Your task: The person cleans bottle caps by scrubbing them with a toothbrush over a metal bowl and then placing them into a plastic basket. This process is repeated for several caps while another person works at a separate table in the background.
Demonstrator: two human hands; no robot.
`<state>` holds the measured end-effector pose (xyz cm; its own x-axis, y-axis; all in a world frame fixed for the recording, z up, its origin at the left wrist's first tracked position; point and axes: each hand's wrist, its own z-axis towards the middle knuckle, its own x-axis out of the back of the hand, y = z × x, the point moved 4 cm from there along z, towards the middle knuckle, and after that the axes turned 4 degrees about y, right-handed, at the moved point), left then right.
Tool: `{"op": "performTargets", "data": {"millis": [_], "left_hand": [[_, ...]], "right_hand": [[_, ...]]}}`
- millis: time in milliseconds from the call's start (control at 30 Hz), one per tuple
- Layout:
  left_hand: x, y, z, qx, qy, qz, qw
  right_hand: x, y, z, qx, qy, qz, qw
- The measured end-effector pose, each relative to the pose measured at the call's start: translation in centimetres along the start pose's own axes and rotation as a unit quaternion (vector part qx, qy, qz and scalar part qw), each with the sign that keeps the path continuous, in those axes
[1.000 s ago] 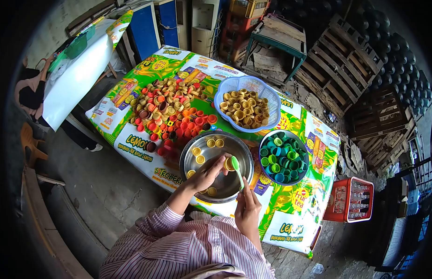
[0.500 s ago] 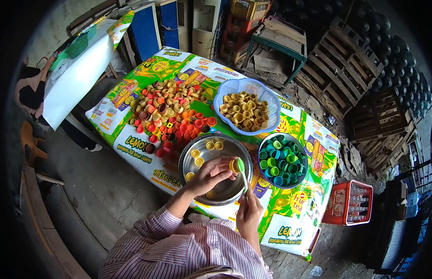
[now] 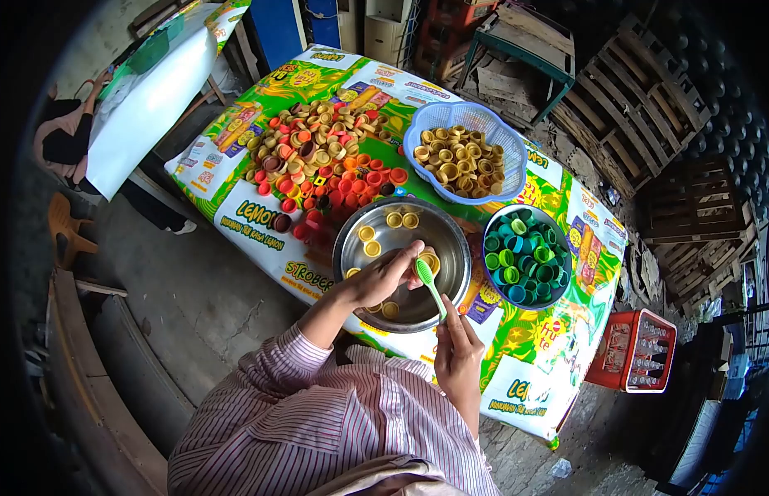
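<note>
Over a steel bowl, my left hand is closed on a yellow bottle cap, its fingertips at the cap's edge. My right hand grips the handle of a green and white toothbrush, with the bristle head right at the cap. Several yellow caps lie inside the bowl along its left side. Just right of the bowl stands a basin of green and teal caps. A blue plastic basket behind holds many yellow caps.
A pile of yellow, red and orange caps covers the table's back left. Printed drink-label sheeting covers the table. A red crate of bottles stands on the floor at right. Another person is at a white-covered table on the left.
My view has shifted, so the table appears higher and further right. The toothbrush head now overlaps the cap's face, and the cap has turned to show its round opening more.
</note>
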<state>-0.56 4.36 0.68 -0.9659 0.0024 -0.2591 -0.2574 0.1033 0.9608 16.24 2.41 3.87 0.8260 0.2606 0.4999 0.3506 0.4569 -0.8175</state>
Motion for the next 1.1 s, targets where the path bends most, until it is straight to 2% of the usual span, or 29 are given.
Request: {"op": "performTargets", "data": {"millis": [33,67,100,167,200,233,300,333,400,433,500,533,567,633,700,767,800,833,900,933,1000,1033,1100], "left_hand": [[0.2,0.2,-0.7,0.034,-0.001,0.045,0.998],[0.2,1.2,-0.3,0.029,-0.060,0.077,0.995],[0.8,2.2,-0.9,0.129,-0.034,0.151,0.980],[1.0,2.9,-0.7,0.137,-0.019,0.186,0.973],[1.6,2.6,-0.2,0.112,-0.043,0.234,0.965],[2.2,2.1,0.2,0.160,-0.045,0.286,0.944],[2.0,2.3,0.5,0.145,-0.035,0.309,0.939],[2.3,1.8,1.2,0.135,-0.033,0.313,0.940],[3.1,-0.9,1.3,0.189,0.012,0.279,0.941],[3.5,-1.9,1.4,0.187,0.012,0.279,0.942],[3.7,-2.0,1.7,0.089,0.010,0.371,0.924],[3.7,-1.5,1.6,0.083,0.011,0.422,0.903],[3.5,-1.4,1.5,0.081,0.010,0.422,0.903],[2.5,0.9,1.0,-0.132,0.078,0.392,0.907],[2.0,1.6,0.7,-0.164,0.091,0.372,0.909],[1.5,1.9,0.3,-0.230,0.079,0.380,0.892],[1.8,0.5,0.5,-0.166,0.061,0.511,0.841],[2.2,-0.6,0.2,-0.101,0.022,0.639,0.762],[2.0,0.0,-0.2,-0.106,0.065,0.570,0.812],[1.6,0.8,-0.4,-0.108,0.063,0.573,0.810],[0.9,2.6,-1.0,-0.157,0.121,0.438,0.877],[1.1,1.8,-1.0,-0.159,0.120,0.438,0.877],[1.8,-0.7,-1.0,-0.112,0.063,0.670,0.731]], "right_hand": [[0.3,-0.5,-0.3,0.000,-0.005,-0.009,1.000],[0.6,-0.6,-0.3,0.005,-0.014,-0.034,0.999],[0.8,-0.6,-0.2,0.010,-0.024,-0.057,0.998],[1.2,-0.6,-0.1,0.016,-0.040,-0.085,0.995],[1.3,-0.6,-0.1,0.021,-0.054,-0.113,0.992],[1.6,-0.5,-0.1,0.022,-0.054,-0.115,0.992],[2.1,0.0,-0.1,0.012,-0.042,-0.206,0.978],[1.7,0.8,0.3,0.010,-0.024,-0.214,0.976],[1.2,0.8,-0.1,0.008,-0.010,-0.212,0.977],[1.0,1.0,-0.2,0.007,0.003,-0.197,0.980],[1.0,1.3,-0.3,0.002,0.013,-0.177,0.984],[1.1,1.5,-0.4,-0.008,0.016,-0.166,0.986],[1.2,1.7,-0.5,-0.018,0.020,-0.155,0.988],[1.1,2.3,-1.0,-0.013,0.028,-0.136,0.990],[1.0,3.0,-1.8,0.011,0.077,-0.102,0.992],[0.2,4.4,-2.2,-0.017,0.062,-0.094,0.993],[-0.5,5.2,-2.4,-0.036,0.004,-0.166,0.986],[-1.1,5.8,-2.6,-0.053,-0.052,-0.235,0.969],[-0.1,5.0,-2.5,-0.046,-0.014,-0.198,0.979],[0.5,4.1,-2.3,-0.045,0.006,-0.174,0.984],[1.5,3.0,-2.1,-0.047,0.033,-0.144,0.988],[1.5,3.0,-1.8,-0.046,0.035,-0.146,0.988],[0.5,3.8,-1.7,-0.076,-0.031,-0.233,0.969]]}}
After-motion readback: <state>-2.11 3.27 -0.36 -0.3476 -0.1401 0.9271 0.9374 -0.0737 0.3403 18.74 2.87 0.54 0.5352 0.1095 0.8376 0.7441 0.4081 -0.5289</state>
